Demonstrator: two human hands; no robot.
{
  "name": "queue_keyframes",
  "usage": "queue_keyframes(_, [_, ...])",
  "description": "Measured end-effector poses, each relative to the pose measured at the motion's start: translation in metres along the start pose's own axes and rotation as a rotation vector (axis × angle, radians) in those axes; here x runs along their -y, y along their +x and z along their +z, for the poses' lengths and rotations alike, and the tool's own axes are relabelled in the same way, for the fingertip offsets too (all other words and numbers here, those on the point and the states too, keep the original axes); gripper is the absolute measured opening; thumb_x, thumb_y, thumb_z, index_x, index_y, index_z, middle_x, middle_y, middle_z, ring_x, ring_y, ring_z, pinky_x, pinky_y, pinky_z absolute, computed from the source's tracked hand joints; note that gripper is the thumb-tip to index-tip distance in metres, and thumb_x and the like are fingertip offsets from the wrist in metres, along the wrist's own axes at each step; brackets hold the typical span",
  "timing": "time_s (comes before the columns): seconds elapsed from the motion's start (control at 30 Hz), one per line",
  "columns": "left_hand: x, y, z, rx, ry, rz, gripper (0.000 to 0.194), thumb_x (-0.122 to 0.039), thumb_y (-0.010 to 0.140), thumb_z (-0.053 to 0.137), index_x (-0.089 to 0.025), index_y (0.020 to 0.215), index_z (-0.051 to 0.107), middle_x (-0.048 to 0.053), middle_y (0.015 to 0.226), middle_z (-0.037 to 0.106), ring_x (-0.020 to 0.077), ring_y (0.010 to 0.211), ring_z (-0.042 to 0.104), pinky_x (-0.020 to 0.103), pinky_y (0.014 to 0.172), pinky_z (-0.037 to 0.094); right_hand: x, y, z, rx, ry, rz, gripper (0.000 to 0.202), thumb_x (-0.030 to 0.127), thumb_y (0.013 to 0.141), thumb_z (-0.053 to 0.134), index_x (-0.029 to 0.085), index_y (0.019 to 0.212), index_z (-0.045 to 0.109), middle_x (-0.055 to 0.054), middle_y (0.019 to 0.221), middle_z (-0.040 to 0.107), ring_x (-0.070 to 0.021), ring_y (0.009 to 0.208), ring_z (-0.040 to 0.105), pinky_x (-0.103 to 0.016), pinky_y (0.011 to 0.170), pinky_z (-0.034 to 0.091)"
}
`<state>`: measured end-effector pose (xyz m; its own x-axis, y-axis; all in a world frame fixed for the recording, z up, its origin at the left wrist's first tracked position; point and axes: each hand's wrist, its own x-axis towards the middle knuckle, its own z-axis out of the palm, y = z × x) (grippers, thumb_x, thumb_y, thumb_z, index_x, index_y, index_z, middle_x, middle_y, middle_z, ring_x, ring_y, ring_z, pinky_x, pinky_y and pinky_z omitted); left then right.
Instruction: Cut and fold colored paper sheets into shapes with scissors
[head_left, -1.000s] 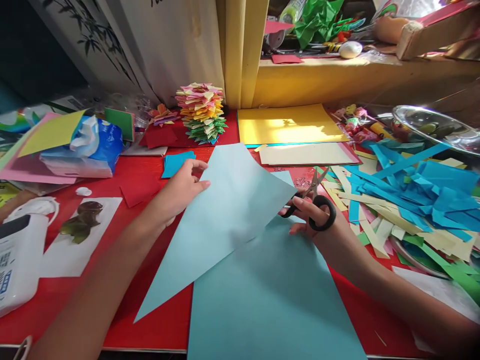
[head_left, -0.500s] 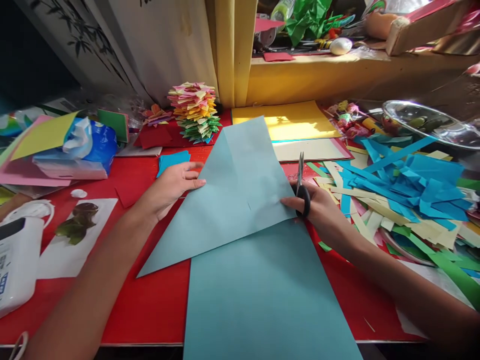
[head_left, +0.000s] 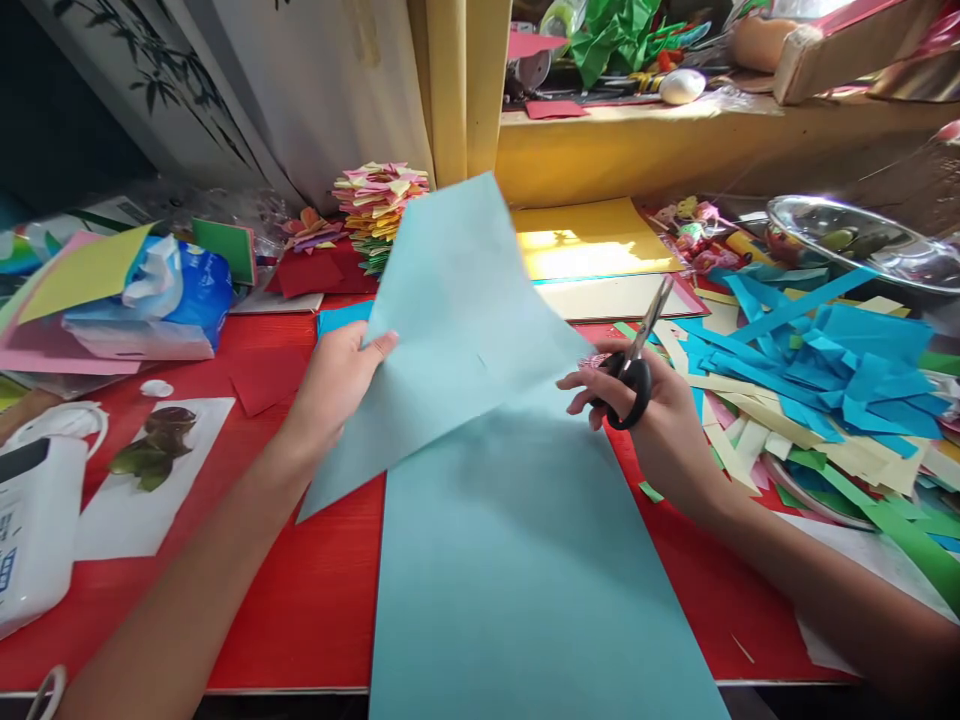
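My left hand (head_left: 337,385) pinches the left edge of a pale blue sheet of paper (head_left: 450,290), thumb on top and fingers underneath. The sheet is raised, tilted and slightly bent, with a small mark near its middle. Black-handled scissors (head_left: 646,325) sit in my right hand (head_left: 671,425), a finger through the loop and the blades pointing up and away. The sheet's right corner lies close to my right fingertips; whether they touch cannot be made out. Beneath it, a larger blue sheet (head_left: 525,580) lies on the red table (head_left: 292,600) and runs past its front edge.
Blue, cream and green paper strips (head_left: 825,370) are heaped at the right, before a metal bowl (head_left: 862,235). A folded-paper stack (head_left: 379,205) stands behind the raised sheet. At the left are a tissue pack (head_left: 195,295), a leaf picture (head_left: 157,450) and a white device (head_left: 37,530).
The raised sheet has lifted, turned and bent, its far edge now higher. My left hand now grips its edge firmly. My right hand moved right, away from the sheet, tilting the scissors rightward.
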<state>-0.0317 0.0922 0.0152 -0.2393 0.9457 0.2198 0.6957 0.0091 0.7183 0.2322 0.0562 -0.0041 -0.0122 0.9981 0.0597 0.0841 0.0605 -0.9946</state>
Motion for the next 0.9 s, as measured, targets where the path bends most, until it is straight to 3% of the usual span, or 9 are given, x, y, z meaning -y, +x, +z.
queue_keyframes(0.07, [0.003, 0.002, -0.001, -0.150, 0.191, 0.105, 0.039, -0.029, 0.082, 0.055, -0.020, 0.054, 0.029, -0.006, 0.045, 0.027, 0.0088, 0.044, 0.024, 0.026, 0.047, 0.021, 0.006, -0.001, -0.001, 0.015, -0.024, -0.031, 0.027, 0.039, 0.083, 0.057, 0.020, 0.102, 0.052, -0.001, 0.073, 0.057, -0.0126, 0.061, 0.054, -0.024, 0.049, 0.042])
queue_keyframes(0.13, [0.003, 0.003, -0.004, -0.221, 0.285, 0.159, 0.042, -0.028, 0.086, 0.050, -0.021, 0.057, 0.021, -0.006, 0.045, 0.023, 0.0097, 0.046, 0.018, 0.028, 0.049, 0.017, 0.011, -0.002, -0.003, 0.102, -0.055, -0.009, 0.027, 0.042, 0.084, 0.055, 0.019, 0.100, 0.056, 0.000, 0.066, 0.054, -0.0112, 0.055, 0.051, -0.023, 0.047, 0.039])
queue_keyframes(0.3, [-0.007, 0.000, -0.013, -0.408, 0.304, 0.212, 0.042, -0.030, 0.089, 0.045, -0.021, 0.057, 0.021, -0.006, 0.047, 0.024, 0.0097, 0.050, 0.017, 0.028, 0.052, 0.016, 0.020, -0.008, -0.003, 0.529, -0.103, 0.279, 0.039, 0.047, 0.079, 0.060, 0.015, 0.100, 0.061, 0.000, 0.062, 0.052, -0.0110, 0.053, 0.049, -0.023, 0.044, 0.033])
queue_keyframes(0.4, [-0.011, -0.002, -0.016, -0.481, 0.307, 0.248, 0.040, -0.031, 0.090, 0.044, -0.021, 0.058, 0.021, -0.006, 0.048, 0.024, 0.0091, 0.050, 0.017, 0.028, 0.052, 0.015, 0.025, -0.012, 0.001, 0.650, -0.148, 0.410, 0.046, 0.047, 0.076, 0.065, 0.016, 0.109, 0.061, 0.002, 0.059, 0.049, -0.0091, 0.052, 0.046, -0.022, 0.048, 0.035])
queue_keyframes(0.57, [-0.014, -0.006, -0.017, -0.536, 0.302, 0.278, 0.041, -0.033, 0.089, 0.043, -0.020, 0.058, 0.020, -0.006, 0.048, 0.022, 0.0085, 0.049, 0.016, 0.027, 0.050, 0.015, 0.030, -0.015, 0.004, 0.693, -0.191, 0.437, 0.050, 0.045, 0.072, 0.069, 0.017, 0.112, 0.061, 0.003, 0.062, 0.046, -0.0105, 0.058, 0.046, -0.024, 0.054, 0.039])
queue_keyframes(0.9, [-0.026, -0.021, -0.016, -0.546, 0.281, 0.301, 0.039, -0.033, 0.089, 0.044, -0.019, 0.059, 0.023, -0.006, 0.048, 0.022, 0.0070, 0.048, 0.017, 0.025, 0.050, 0.015, 0.030, -0.021, 0.007, 0.647, -0.185, 0.422, 0.055, 0.050, 0.070, 0.070, 0.017, 0.114, 0.060, 0.002, 0.066, 0.046, -0.0111, 0.062, 0.043, -0.023, 0.054, 0.033])
